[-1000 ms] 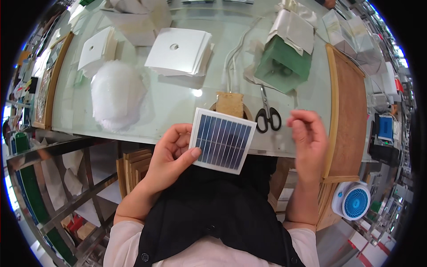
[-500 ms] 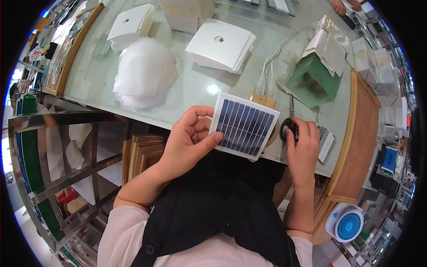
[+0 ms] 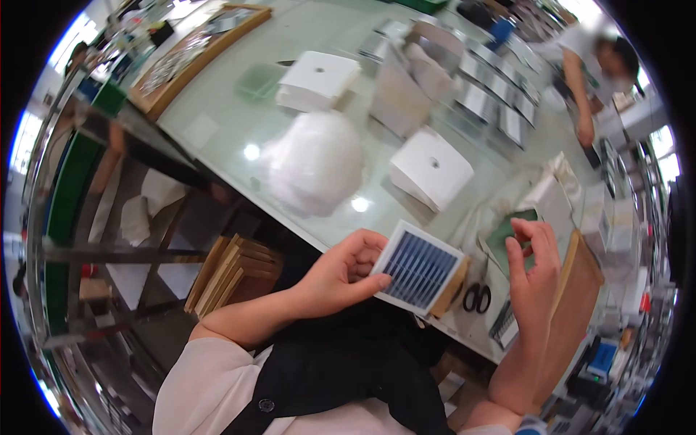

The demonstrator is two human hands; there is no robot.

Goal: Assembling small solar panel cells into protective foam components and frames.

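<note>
Left hand (image 3: 341,274) pinched small solar panel (image 3: 419,269) by its left edge, at near edge of glass table (image 3: 239,127) | right hand (image 3: 533,268) raised beside panel, fingers loosely curled, empty | scissors (image 3: 476,297) just right of panel.

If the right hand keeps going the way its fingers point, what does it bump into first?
Probably the green piece on the table just past the right hand's fingertips. Depth is hard to judge here, so the hand might pass above it.
</note>
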